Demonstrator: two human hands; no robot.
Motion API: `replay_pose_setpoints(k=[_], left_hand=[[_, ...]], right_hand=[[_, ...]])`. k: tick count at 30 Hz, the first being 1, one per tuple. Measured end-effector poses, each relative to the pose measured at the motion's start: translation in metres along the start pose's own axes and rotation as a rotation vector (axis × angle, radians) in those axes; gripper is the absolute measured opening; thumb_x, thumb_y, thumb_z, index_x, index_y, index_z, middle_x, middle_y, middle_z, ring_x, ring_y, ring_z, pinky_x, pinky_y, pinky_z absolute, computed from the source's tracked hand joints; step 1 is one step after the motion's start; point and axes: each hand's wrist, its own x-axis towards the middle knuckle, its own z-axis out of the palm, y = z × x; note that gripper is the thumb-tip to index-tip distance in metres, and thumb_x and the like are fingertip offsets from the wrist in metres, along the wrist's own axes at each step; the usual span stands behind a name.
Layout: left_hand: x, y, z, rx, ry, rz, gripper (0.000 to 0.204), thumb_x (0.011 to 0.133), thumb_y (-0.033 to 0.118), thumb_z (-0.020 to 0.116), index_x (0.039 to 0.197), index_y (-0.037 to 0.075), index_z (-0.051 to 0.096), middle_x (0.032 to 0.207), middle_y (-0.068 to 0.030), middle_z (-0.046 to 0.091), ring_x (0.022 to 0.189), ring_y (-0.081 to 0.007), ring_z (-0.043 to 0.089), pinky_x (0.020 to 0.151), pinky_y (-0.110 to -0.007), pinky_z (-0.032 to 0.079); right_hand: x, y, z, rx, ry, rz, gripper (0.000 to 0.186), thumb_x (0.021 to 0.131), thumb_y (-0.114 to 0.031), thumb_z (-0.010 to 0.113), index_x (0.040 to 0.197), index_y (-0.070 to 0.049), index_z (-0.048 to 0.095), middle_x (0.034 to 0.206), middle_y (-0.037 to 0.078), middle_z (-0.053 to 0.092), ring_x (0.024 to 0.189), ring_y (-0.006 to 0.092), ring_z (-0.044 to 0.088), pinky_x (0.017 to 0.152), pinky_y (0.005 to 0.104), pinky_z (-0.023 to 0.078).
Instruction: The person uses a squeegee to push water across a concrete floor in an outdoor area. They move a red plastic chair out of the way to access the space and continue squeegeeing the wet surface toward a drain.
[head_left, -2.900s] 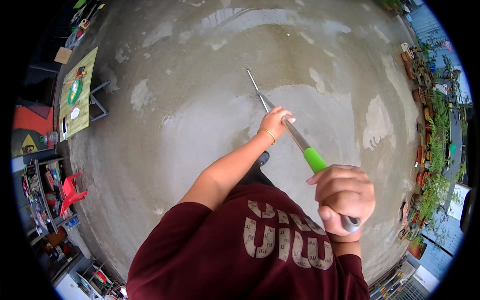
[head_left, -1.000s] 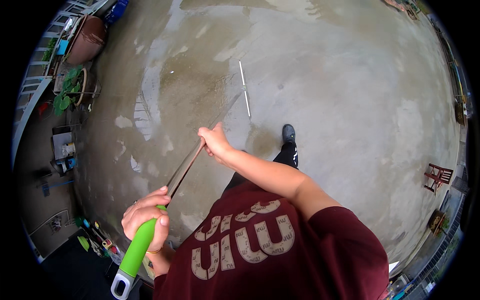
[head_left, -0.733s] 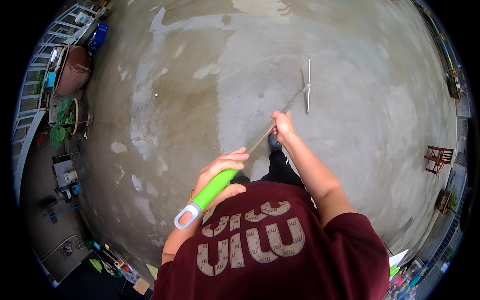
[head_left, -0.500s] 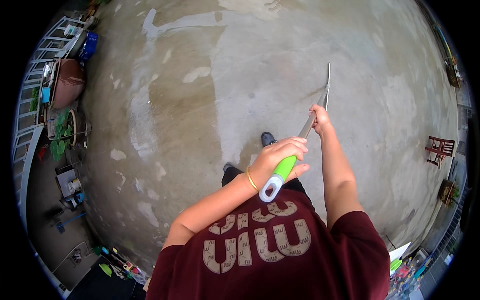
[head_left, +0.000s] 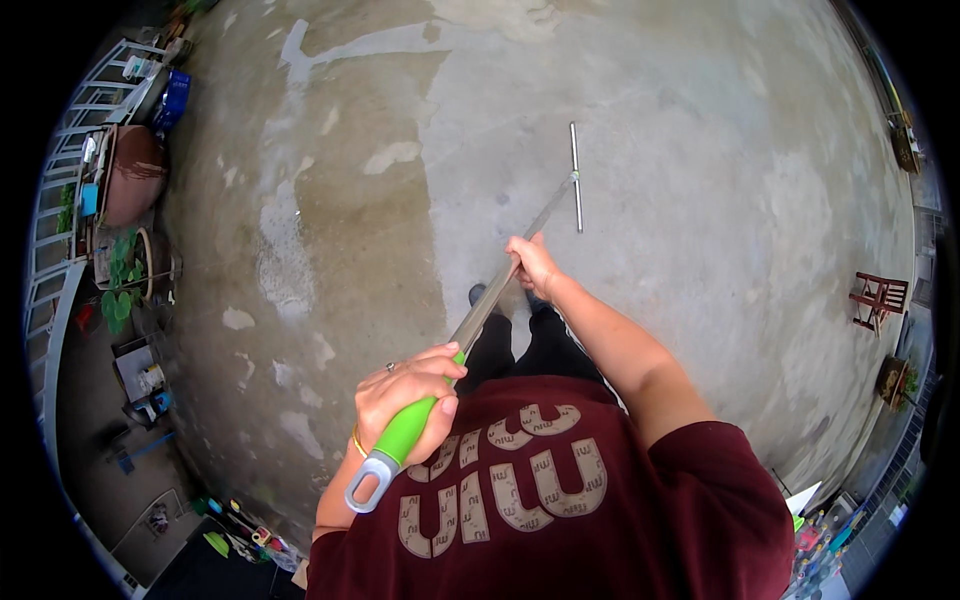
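Note:
A long-handled floor squeegee (head_left: 486, 317) runs from my waist out to the concrete floor, its metal pole slanting forward and to the right. The thin silver head (head_left: 577, 205) stretches away from me on the floor beyond my shoes. My left hand (head_left: 405, 395) is closed around the green grip, whose grey end with a hanging hole sticks out below it. Farther down the pole, my right hand (head_left: 533, 264) is wrapped round the bare metal. Both my shoes show just beneath the pole.
Concrete floor (head_left: 380, 245) spreads around me, with darker wet-looking patches and paler streaks. Along the left stand a big brown pot (head_left: 136, 178), a leafy plant (head_left: 120, 285) and a railing. On the right are a small red-brown chair (head_left: 879, 299) and a potted plant (head_left: 893, 382).
The squeegee head has swung left, and its whole bar now shows. My left hand has moved left and toward me with the grip; my right hand has also moved left along with the pole.

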Motion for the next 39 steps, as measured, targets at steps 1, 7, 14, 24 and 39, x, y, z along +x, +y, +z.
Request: replay_pose_setpoints(k=[1,7,14,24,39], left_hand=[[-0.012,-0.001,-0.012,0.001,0.032,-0.013,0.006,0.078,0.002,0.064,0.075,0.002,0.059,0.081,-0.0153,0.068,0.089,-0.0343,0.07,0.078,-0.04,0.056],[-0.084,0.022,-0.075,0.139,0.197,-0.149,0.011,0.078,0.009,0.066,0.073,0.002,0.059,0.078,-0.0152,0.069,0.086,-0.0338,0.071,0.073,-0.037,0.057],[-0.101,0.047,-0.1,0.386,0.211,-0.106,0.012,0.078,0.011,0.066,0.071,0.003,0.058,0.072,-0.0137,0.068,0.078,-0.0324,0.072,0.07,-0.038,0.059],[-0.054,0.002,-0.097,0.228,0.178,0.164,0.011,0.079,0.01,0.065,0.074,0.003,0.057,0.079,-0.0166,0.069,0.084,-0.0325,0.071,0.078,-0.045,0.058],[0.183,-0.114,0.091,-0.169,-0.046,0.297,0.019,0.075,0.004,0.075,0.085,0.008,0.06,0.1,-0.005,0.069,0.107,-0.0252,0.065,0.097,-0.043,0.051]], right_hand=[[0.002,0.005,0.012,-0.034,-0.143,0.035,0.04,0.077,-0.026,0.059,0.098,-0.006,0.031,0.058,0.007,0.048,0.034,0.0089,0.03,0.031,0.0254,0.02],[-0.015,0.051,0.125,-0.185,-0.29,0.139,0.056,0.078,-0.027,0.058,0.108,0.011,0.029,0.059,0.009,0.049,0.036,0.01,0.034,0.033,0.0254,0.022],[-0.013,0.082,0.219,-0.373,-0.626,0.2,0.03,0.075,-0.028,0.059,0.075,0.002,0.058,0.055,0.009,0.052,0.037,0.0115,0.035,0.035,0.0273,0.022],[-0.003,-0.006,0.16,-0.174,-0.202,-0.076,0.023,0.075,-0.017,0.06,0.078,-0.001,0.045,0.055,0.008,0.051,0.037,0.0104,0.037,0.031,0.0265,0.02],[0.155,-0.157,-0.16,0.01,0.292,0.022,0.016,0.076,-0.017,0.056,0.067,-0.015,0.043,0.053,-0.003,0.038,0.037,0.0086,0.025,0.034,0.0258,0.018]])
